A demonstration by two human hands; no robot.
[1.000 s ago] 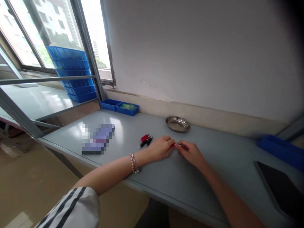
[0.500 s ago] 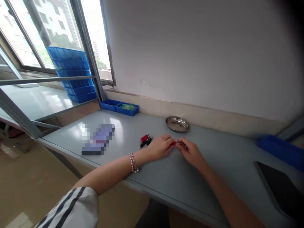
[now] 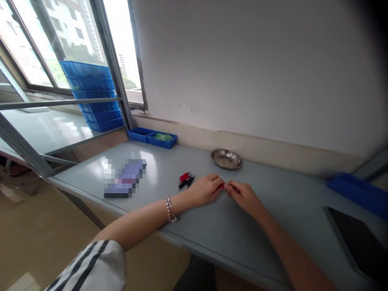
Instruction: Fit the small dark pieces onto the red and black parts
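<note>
My left hand (image 3: 208, 188), with bead bracelets at its wrist, is closed around a slim red pen (image 3: 222, 186), of which only a short red part shows between the fingers. Fingertips of my right hand (image 3: 241, 195) are pinched together at the pen's right end; what they grip there is mostly hidden. Just left of my left hand lies a small group of pens, with a red pen (image 3: 184, 176) and a black pen (image 3: 182, 184) among them. Behind both hands sits a round steel dish (image 3: 226, 159).
Two small blue bins (image 3: 163, 142) stand at the back left, one holding green packets. A blurred-out flat object (image 3: 127, 178) lies on the left. On the right are a dark tablet-like slab (image 3: 357, 238) and a blue bin (image 3: 357, 192). Stacked blue crates (image 3: 93, 95) stand beyond the metal frame.
My right fingers have shifted slightly and closed over the pen's end, so its silvery tip no longer shows. Less red is visible. My left hand stays nearly still.
</note>
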